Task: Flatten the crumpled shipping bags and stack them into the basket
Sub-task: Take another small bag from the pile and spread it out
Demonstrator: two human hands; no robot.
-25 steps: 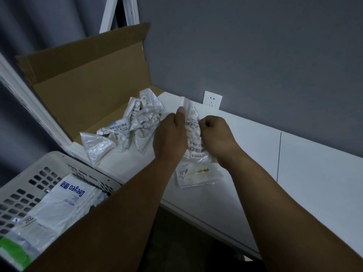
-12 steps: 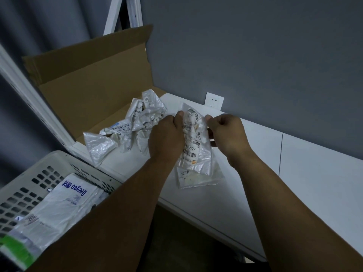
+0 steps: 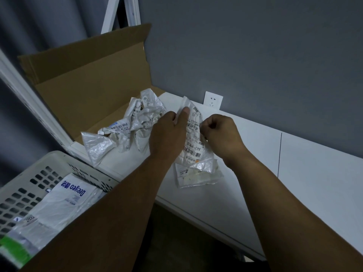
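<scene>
A crumpled white shipping bag [image 3: 193, 138] with a barcode label hangs above the white table [image 3: 306, 173]. My left hand [image 3: 168, 132] grips its left side with the thumb on top. Its right edge is pinched by my right hand [image 3: 221, 134]. Under it a flatter bag [image 3: 196, 176] lies on the table. A pile of crumpled bags [image 3: 135, 126] sits to the left, partly on the cardboard. The perforated white basket [image 3: 39, 173] at lower left holds flattened bags [image 3: 66, 203], the top one printed in blue.
An opened cardboard box [image 3: 94, 79] stands against the wall behind the pile. A wall socket [image 3: 213, 100] sits just above the table's back edge. A white frame [image 3: 29, 95] runs diagonally at left. The grey wall lies close behind.
My hands have shifted along the held bag and spread it a little wider; the right hand has moved slightly away from the left. The pile and basket have not moved.
</scene>
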